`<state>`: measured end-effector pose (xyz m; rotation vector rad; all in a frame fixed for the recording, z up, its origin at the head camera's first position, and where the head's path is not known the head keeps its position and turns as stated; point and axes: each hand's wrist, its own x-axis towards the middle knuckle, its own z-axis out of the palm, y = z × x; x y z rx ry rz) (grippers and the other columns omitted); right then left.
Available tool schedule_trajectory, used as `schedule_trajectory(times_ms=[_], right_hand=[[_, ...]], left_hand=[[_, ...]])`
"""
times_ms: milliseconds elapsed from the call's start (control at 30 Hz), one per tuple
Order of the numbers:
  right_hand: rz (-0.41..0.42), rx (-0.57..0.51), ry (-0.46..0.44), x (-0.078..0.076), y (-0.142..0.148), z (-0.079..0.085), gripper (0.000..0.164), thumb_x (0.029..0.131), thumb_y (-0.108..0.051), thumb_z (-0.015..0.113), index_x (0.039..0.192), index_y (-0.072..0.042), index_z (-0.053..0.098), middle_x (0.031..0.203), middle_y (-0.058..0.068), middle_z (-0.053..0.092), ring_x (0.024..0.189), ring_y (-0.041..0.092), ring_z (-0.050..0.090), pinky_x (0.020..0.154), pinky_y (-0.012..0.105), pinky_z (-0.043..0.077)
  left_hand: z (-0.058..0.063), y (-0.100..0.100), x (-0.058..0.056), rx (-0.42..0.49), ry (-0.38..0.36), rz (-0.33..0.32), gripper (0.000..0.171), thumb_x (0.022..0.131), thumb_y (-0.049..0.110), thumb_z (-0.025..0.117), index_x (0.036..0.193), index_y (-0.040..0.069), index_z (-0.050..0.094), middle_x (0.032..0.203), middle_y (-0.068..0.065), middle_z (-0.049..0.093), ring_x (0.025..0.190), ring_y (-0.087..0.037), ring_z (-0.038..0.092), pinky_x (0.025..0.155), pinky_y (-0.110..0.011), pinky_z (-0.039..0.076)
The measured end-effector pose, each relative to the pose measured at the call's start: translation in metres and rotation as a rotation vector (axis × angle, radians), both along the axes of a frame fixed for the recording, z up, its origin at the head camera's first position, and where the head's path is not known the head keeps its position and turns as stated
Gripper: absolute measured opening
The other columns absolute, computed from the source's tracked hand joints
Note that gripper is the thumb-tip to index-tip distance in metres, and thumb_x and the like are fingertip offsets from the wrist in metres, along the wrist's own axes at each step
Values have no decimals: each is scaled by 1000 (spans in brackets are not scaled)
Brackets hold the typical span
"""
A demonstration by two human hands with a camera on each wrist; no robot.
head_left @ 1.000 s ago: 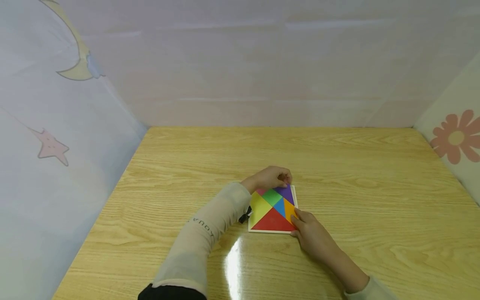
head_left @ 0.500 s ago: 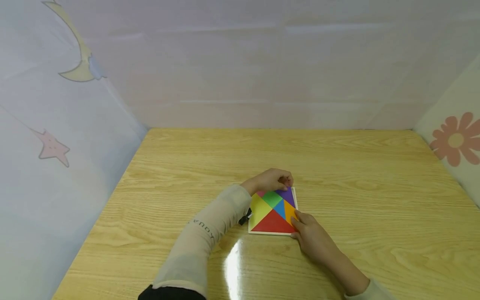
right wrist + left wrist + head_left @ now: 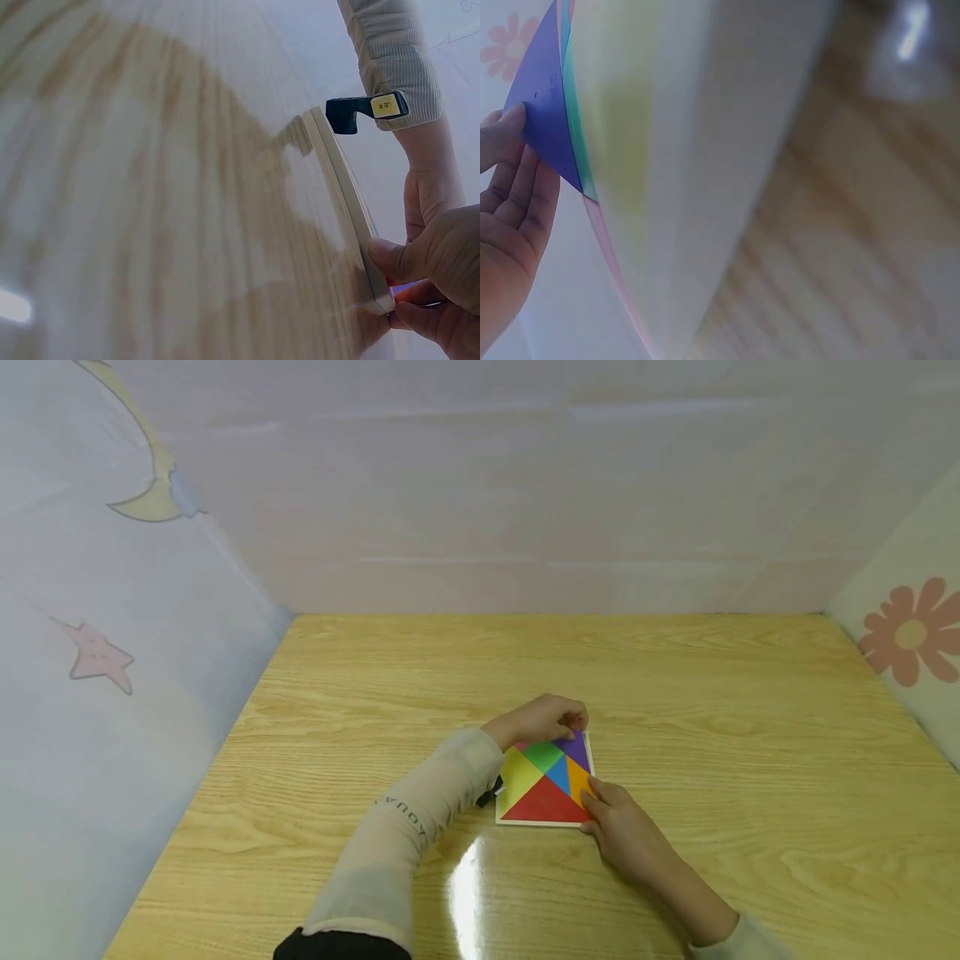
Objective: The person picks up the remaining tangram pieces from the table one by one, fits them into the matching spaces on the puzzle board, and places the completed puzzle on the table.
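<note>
A square tangram puzzle (image 3: 544,802) with a pale rim lies on the table; its coloured pieces sit side by side. My left hand (image 3: 540,717) reaches over its far edge. Thumb and fingers pinch there at the purple triangle (image 3: 546,112), the thumb resting on its face; whether they grip the piece alone or the board too, I cannot tell. My right hand (image 3: 630,835) grips the near right corner, thumb and fingers against the pale board edge (image 3: 352,206). In the right wrist view, my left hand (image 3: 427,180) is partly hidden behind my right.
The wood-grain table (image 3: 360,693) meets a pale back wall (image 3: 480,493) and patterned side walls. A black wrist device (image 3: 346,114) is strapped to the left sleeve (image 3: 390,835), close by the board's left edge.
Both hands and the puzzle stay practically in place. Only a slight shift of the head view shows.
</note>
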<state>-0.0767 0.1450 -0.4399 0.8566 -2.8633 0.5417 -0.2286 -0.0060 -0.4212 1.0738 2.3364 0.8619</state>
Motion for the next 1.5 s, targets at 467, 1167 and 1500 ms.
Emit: schedule_trajectory(times_ms=[467,1167,1500], right_hand=[[6,-7,-4,1,0,0,35,72,-10,68,99,11,60,111,26,51,100,35,48,80,42,43],[7,-11,-7,1,-1,1,37,72,-11,68,99,13,59,110,27,51,99,35,48,80,41,43],[7,-23,-7,2,-3,2,36,71,-10,69,99,12,60,111,27,50,99,35,49,80,42,43]], left_hand=[[4,6,5,-140,110,-28,15,81,11,59,96,10,55,88,3,55,80,-8,50,68,-12,40],[0,10,6,-285,190,-41,24,80,21,62,102,12,58,91,2,49,82,-7,47,70,-12,38],[2,8,9,-300,176,-44,25,80,22,61,102,11,57,92,2,49,83,-8,47,72,-13,37]])
